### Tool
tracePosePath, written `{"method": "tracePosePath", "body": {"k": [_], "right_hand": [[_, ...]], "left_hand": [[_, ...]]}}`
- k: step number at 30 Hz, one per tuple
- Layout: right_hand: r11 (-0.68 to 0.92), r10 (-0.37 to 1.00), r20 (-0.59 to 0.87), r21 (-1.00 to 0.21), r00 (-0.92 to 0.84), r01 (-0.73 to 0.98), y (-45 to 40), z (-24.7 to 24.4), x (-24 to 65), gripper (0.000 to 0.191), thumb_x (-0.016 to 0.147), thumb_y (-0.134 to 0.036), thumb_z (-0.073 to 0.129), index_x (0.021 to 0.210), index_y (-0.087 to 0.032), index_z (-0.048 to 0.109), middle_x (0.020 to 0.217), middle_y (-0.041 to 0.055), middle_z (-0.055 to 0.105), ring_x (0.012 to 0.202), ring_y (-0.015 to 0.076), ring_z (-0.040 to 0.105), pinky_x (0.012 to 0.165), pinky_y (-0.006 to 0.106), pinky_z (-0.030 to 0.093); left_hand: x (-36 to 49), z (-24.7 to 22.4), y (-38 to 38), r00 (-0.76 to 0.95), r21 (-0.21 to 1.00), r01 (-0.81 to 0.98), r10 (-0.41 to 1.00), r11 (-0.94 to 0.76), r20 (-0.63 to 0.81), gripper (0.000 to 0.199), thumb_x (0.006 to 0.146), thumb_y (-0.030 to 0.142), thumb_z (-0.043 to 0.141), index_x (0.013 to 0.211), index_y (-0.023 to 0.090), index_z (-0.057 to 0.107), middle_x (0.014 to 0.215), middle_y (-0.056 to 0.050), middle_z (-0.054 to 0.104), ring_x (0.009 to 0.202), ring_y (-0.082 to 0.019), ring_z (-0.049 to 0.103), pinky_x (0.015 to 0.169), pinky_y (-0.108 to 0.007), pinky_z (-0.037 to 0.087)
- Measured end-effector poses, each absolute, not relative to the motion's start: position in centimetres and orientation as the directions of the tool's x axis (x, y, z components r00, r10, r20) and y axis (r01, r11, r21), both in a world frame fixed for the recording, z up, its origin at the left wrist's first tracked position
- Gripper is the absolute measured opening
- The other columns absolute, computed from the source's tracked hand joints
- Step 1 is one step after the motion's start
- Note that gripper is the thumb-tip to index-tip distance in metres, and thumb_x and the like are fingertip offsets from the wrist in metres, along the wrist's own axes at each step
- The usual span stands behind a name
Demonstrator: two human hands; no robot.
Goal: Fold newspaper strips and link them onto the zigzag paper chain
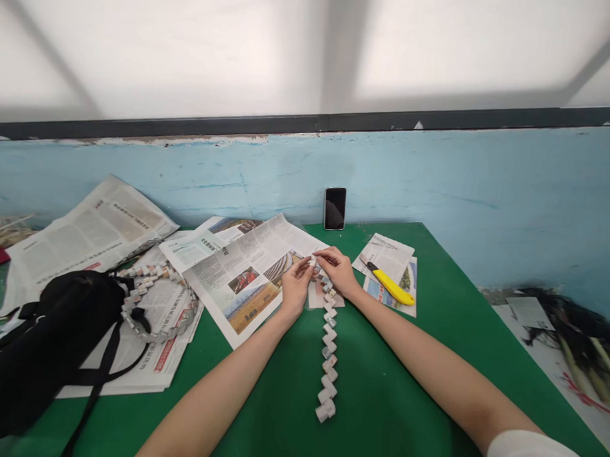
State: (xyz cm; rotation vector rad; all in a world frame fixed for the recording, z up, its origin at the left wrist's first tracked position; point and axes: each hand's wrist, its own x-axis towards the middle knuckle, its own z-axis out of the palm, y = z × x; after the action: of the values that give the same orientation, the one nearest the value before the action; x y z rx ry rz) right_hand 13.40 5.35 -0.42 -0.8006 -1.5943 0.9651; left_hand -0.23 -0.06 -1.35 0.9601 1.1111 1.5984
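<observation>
A zigzag chain of folded newspaper strips (329, 349) runs down the green table from between my hands toward me. My left hand (296, 281) pinches the far end of it, fingertips closed on a small folded piece. From the other side my right hand (337, 269) grips the same end, thumb and forefinger close to the left fingertips. The exact fold between the fingers is too small to make out. Under the hands lies a small paper piece (327, 296). To the right, a yellow utility knife (393, 286) rests on cut newspaper pieces (384, 254).
A smartphone (334, 208) leans upright against the blue wall. Newspaper sheets (258, 267) spread to the left. Farther left are a black bag (55, 340) with straps and a looped folded-paper chain (169, 330). The green table's (463, 294) right edge slopes away past my right arm.
</observation>
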Motion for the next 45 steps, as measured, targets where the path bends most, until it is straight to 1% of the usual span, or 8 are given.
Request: {"method": "tracePosePath", "body": {"k": [4, 6, 12, 16, 21, 31, 39, 45], "right_hand": [[0.371, 0.898, 0.376, -0.926, -0.230, -0.064, 5.24, -0.72, 13.14, 0.041, 0.086, -0.041, 0.073, 0.122, -0.024, 0.066, 0.102, 0.0047, 0.061, 0.085, 0.0169, 0.059, 0.080, 0.032, 0.053], [0.311, 0.914, 0.329, -0.944, -0.237, -0.111, 5.29, -1.00, 12.96, 0.048, 0.081, -0.044, 0.076, 0.122, -0.023, 0.062, 0.103, 0.0045, 0.060, 0.080, 0.0154, 0.058, 0.077, 0.031, 0.054], [0.316, 0.928, 0.327, -0.945, -0.180, -0.085, 5.17, -0.94, 12.74, 0.038, 0.077, -0.048, 0.079, 0.093, -0.022, 0.055, 0.091, 0.0012, 0.056, 0.076, 0.0155, 0.057, 0.071, 0.029, 0.052], [0.382, 0.909, 0.380, -0.924, -0.173, -0.020, 4.87, -0.41, 12.77, 0.031, 0.081, -0.048, 0.076, 0.081, -0.021, 0.060, 0.090, 0.0028, 0.055, 0.081, 0.0180, 0.058, 0.074, 0.031, 0.053], [0.340, 0.926, 0.348, -0.937, -0.150, -0.077, 5.01, -0.60, 12.71, 0.035, 0.077, -0.049, 0.080, 0.092, -0.022, 0.063, 0.089, 0.0029, 0.062, 0.083, 0.0198, 0.062, 0.077, 0.033, 0.054], [0.324, 0.937, 0.332, -0.942, -0.104, -0.087, 5.03, -0.92, 12.68, 0.036, 0.075, -0.049, 0.081, 0.088, -0.022, 0.061, 0.085, 0.0024, 0.065, 0.079, 0.0201, 0.065, 0.072, 0.033, 0.054], [0.303, 0.921, 0.325, -0.944, -0.215, -0.131, 5.10, -0.78, 12.80, 0.037, 0.074, -0.048, 0.083, 0.092, -0.021, 0.066, 0.091, 0.0049, 0.067, 0.085, 0.0213, 0.066, 0.079, 0.036, 0.057], [0.397, 0.885, 0.419, -0.907, -0.202, -0.140, 5.64, -1.03, 13.02, 0.023, 0.081, -0.040, 0.079, 0.087, -0.020, 0.070, 0.089, 0.0043, 0.064, 0.086, 0.0198, 0.063, 0.082, 0.035, 0.052]], "left_hand": [[-0.23, -1.59, 0.12, -0.280, 0.945, -0.271, 0.955, -0.180, 0.102, 0.043, 0.076, 0.041, 0.081, 0.109, 0.016, 0.070, 0.101, -0.009, 0.072, 0.084, -0.019, 0.070, 0.075, -0.032, 0.058], [-0.29, -1.72, 0.20, -0.289, 0.943, -0.280, 0.952, -0.180, 0.096, 0.043, 0.076, 0.041, 0.081, 0.108, 0.016, 0.070, 0.098, -0.008, 0.072, 0.083, -0.019, 0.070, 0.072, -0.031, 0.058], [-0.35, -1.76, 0.29, -0.304, 0.943, -0.284, 0.949, -0.173, 0.083, 0.042, 0.075, 0.042, 0.082, 0.104, 0.015, 0.069, 0.094, -0.008, 0.072, 0.079, -0.016, 0.068, 0.072, -0.029, 0.055], [-0.36, -1.65, 0.31, -0.319, 0.945, -0.288, 0.946, -0.156, 0.059, 0.042, 0.074, 0.044, 0.082, 0.100, 0.014, 0.068, 0.097, -0.009, 0.072, 0.081, -0.017, 0.068, 0.072, -0.029, 0.054], [-0.38, -1.55, 0.27, -0.322, 0.951, -0.271, 0.945, -0.151, 0.058, 0.043, 0.075, 0.046, 0.081, 0.100, 0.015, 0.067, 0.090, -0.007, 0.070, 0.078, -0.017, 0.066, 0.069, -0.028, 0.052], [-0.30, -1.72, 0.37, -0.321, 0.948, -0.280, 0.945, -0.154, 0.059, 0.039, 0.075, 0.044, 0.082, 0.093, 0.016, 0.061, 0.079, -0.001, 0.065, 0.066, -0.012, 0.061, 0.063, -0.025, 0.048], [-0.39, -1.78, 0.43, -0.334, 0.932, -0.319, 0.941, -0.169, 0.056, 0.038, 0.074, 0.044, 0.082, 0.088, 0.016, 0.060, 0.074, 0.001, 0.063, 0.064, -0.011, 0.059, 0.064, -0.025, 0.048], [-0.35, -1.67, 0.57, -0.313, 0.923, -0.354, 0.949, -0.151, 0.036, 0.037, 0.073, 0.042, 0.084, 0.085, 0.015, 0.062, 0.073, 0.001, 0.062, 0.064, -0.011, 0.060, 0.065, -0.025, 0.048]]}}
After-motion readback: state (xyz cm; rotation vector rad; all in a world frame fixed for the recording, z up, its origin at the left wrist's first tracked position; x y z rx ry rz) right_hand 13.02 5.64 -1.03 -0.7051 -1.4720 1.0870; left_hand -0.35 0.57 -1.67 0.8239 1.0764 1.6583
